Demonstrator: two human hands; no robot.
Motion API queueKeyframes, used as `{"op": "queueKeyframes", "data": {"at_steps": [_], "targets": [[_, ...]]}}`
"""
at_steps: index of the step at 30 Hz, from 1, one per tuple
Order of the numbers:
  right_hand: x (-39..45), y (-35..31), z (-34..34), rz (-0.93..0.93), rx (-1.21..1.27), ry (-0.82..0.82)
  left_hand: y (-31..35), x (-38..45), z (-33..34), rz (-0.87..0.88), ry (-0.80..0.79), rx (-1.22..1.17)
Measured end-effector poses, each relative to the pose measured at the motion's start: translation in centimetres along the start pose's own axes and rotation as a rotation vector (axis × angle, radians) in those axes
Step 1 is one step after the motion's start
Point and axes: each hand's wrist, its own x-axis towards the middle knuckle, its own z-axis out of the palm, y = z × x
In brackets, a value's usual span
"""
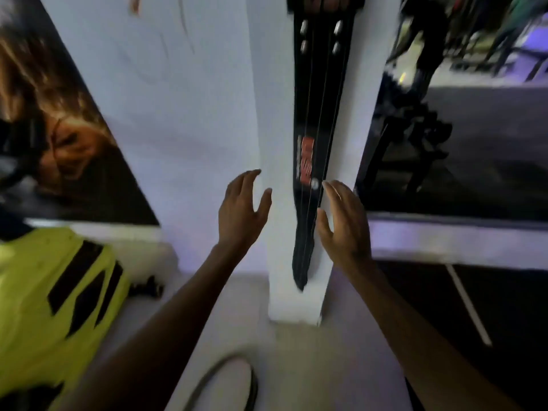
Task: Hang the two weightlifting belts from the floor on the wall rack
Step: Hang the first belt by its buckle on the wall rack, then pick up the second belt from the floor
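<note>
**One belt hanging on the pillar, both hands empty beside it**

A black weightlifting belt [318, 114] hangs flat down the front of a white pillar [275, 143], its top end running out of view at the upper edge, where a dark fitting holds it; the fitting is too blurred to make out. The belt carries four pale rivets near the top, light stitching lines along its length and a red label partway down. Its narrow tip ends a little above the foot of the pillar, clear of the floor [311, 366].

The left hand [241, 213] is raised just left of the belt, fingers spread wide, holding nothing and apart from the strap. The right hand [344, 221] is raised just right of it, also open and empty, its fingers close to the belt's edge; whether they touch it cannot be told through the blur.

On the pale floor at the bottom edge lies a dark curved band [225, 381], only partly in view, possibly a second belt. To the left is a bright yellow-green moulded shape [35, 292] with black vents, and above it a large wall poster [59, 129]. To the right of the pillar, dark gym equipment [415, 137] stands on a dark floor.
</note>
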Motion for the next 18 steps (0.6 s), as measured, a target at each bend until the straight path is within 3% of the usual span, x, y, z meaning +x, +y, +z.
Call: {"op": "queueKeyframes", "data": {"at_steps": [8,14,18], "targets": [[-22.9,-5.4,6.4,0.124,0.071,-0.475,-12.0,-24.1,0.2,-0.36,-0.329,0.119],[-36.9,-11.7,13.5,0.139,0.11,-0.85,-21.8,-39.4,-2.6,-0.729,-0.457,0.143],[-47.1,-14.5,21.8,0.09,0.107,-1.068,-30.3,-49.4,-2.1,-0.943,-0.51,0.117]]}}
